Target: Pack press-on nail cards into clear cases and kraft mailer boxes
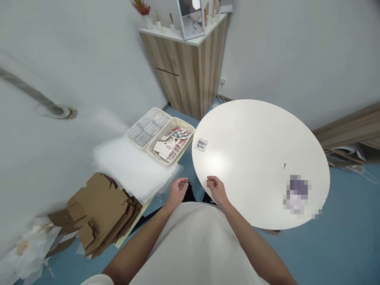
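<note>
My left hand (178,190) hovers in front of my body, left of the round white table (255,130). Its fingers are loosely bent, the thumb stands a little apart, and I see nothing in it. My right hand (217,190) is over the near left edge of the table, half curled with a gap between thumb and fingers, also holding nothing visible. Beyond it, near the table's left edge, lies a small white tray (201,145) with dark round pieces in two rows. No object is in contact with either hand that I can make out.
On a side table at left stand a basket (151,150) of printed cards and a basket (128,134) of clear packets. White sheets (118,158) and flattened cardboard boxes (103,206) lie nearer. A wooden cabinet (184,75) fills the corner. A blurred patch (297,194) covers something on the table's right.
</note>
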The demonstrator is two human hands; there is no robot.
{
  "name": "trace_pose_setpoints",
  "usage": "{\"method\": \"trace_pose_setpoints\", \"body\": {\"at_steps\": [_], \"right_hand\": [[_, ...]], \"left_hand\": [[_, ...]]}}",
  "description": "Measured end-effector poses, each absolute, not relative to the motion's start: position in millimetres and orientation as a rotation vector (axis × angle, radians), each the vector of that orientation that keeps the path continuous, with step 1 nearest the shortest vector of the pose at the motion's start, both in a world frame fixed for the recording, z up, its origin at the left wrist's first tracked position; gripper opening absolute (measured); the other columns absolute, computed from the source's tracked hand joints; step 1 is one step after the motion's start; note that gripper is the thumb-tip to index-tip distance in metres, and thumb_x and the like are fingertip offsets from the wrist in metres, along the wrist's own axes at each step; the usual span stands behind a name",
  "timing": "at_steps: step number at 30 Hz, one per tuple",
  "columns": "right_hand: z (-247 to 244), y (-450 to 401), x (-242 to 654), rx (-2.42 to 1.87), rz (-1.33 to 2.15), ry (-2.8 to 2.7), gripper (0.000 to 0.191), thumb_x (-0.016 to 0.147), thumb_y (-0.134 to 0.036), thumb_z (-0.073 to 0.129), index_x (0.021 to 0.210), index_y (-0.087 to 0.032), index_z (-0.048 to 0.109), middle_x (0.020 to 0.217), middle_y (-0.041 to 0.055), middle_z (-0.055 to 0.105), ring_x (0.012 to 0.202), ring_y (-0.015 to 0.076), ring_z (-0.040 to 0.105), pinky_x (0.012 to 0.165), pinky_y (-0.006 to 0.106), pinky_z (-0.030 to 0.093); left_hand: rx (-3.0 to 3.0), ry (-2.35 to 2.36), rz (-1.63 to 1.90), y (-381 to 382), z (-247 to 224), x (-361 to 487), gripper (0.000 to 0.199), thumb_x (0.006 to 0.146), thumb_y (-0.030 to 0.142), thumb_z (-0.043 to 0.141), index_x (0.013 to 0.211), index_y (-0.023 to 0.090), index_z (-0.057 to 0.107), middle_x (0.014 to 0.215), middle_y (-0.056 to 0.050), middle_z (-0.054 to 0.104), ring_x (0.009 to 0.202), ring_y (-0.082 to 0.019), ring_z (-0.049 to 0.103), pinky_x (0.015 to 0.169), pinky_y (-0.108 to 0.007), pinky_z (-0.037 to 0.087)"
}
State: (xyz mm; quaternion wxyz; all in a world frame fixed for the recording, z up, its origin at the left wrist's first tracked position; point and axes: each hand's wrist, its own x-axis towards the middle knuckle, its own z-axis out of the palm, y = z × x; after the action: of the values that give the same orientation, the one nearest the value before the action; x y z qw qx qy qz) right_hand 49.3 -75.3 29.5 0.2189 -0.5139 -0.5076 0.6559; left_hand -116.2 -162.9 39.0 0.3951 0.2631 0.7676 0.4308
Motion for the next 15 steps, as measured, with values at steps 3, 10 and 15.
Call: {"method": "trace_pose_setpoints", "body": {"at_steps": [3, 10, 15], "right_hand": [[28.4, -81.7, 33.9, -1.341, 1.85, -1.461, 0.029, 0.07, -0.039, 0.052, 0.092, -0.02, 0.059, 0.076, 0.0026, 0.062, 0.067, 0.0155, 0.056, 0.065, 0.032, 0.047], [25.4, -103.2, -27.3, -1.135, 1.911, -1.674, 0.029, 0.07, -0.039, 0.052, 0.091, -0.019, 0.059, 0.078, 0.0036, 0.062, 0.068, 0.0159, 0.057, 0.062, 0.032, 0.048], [25.8, -131.7, -78.1, -1.012, 1.95, -1.829, 0.029, 0.071, -0.041, 0.052, 0.089, -0.019, 0.06, 0.076, 0.0048, 0.062, 0.068, 0.0172, 0.057, 0.063, 0.033, 0.048]], "left_hand": [[0.456, 1.97, 1.264, -176.8, 44.6, -132.4, 0.033, 0.068, 0.041, 0.057, 0.089, 0.015, 0.059, 0.086, -0.007, 0.063, 0.076, -0.016, 0.06, 0.072, -0.032, 0.048], [0.303, 2.035, 1.454, -224.0, 59.2, -172.5, 0.039, 0.064, 0.046, 0.06, 0.087, 0.015, 0.06, 0.078, -0.005, 0.062, 0.071, -0.015, 0.058, 0.068, -0.03, 0.047], [0.22, 2.02, 1.48, -275.7, 64.3, -207.9, 0.043, 0.062, 0.047, 0.063, 0.089, 0.015, 0.06, 0.079, -0.005, 0.063, 0.071, -0.015, 0.059, 0.068, -0.03, 0.047]]}}
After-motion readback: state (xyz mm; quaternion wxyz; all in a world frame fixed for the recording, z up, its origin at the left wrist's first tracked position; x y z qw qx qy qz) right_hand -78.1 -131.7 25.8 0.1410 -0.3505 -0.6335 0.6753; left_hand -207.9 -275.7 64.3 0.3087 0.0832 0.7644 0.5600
